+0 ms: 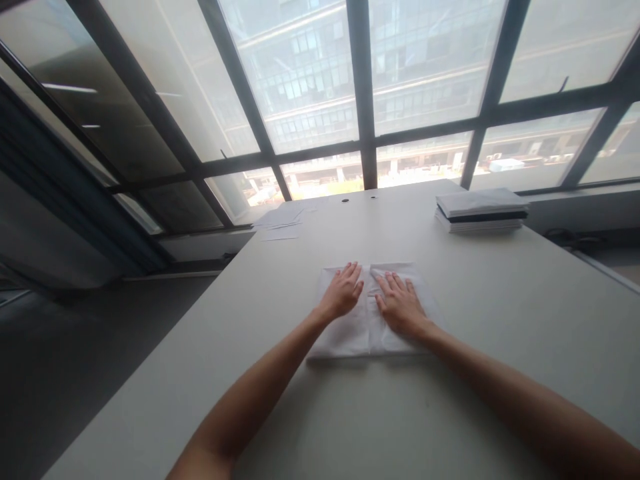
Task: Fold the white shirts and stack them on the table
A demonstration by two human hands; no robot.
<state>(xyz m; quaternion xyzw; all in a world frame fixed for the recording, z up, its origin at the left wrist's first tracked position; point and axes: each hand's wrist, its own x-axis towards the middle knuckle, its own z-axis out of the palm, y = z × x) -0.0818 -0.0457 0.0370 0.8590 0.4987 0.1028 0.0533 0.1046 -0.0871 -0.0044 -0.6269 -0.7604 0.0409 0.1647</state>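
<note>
Pale grey table [450, 413] fills the near part of the view, and two bare forearms reach forward over it from the bottom edge. Both end at a white folded piece [350, 337] that lies flat on the table, a little ahead of the middle; whether it is cloth or paper cannot be told. A seam or fold runs down its centre, front to back.

The left hand [343, 292] lies palm down on the left half of the piece, its grip wide and flat, fingers stretched forward and holding nothing. The right hand [400, 307] lies the same way on the right half, grip wide, fingers slightly spread, pressing on the surface rather than closing on it. The two hands sit just beside each other, one on each side of the centre fold, and do not touch.

Farther back on the right, a stack of folded items [483, 210] rests on the table, mostly light grey with one dark layer in it. At the far left corner lie a few loose sheets [280, 223]. Two small dark holes [345, 199] mark the far edge. Beyond stands a large dark-framed window [363, 87], with buildings outside.
</note>
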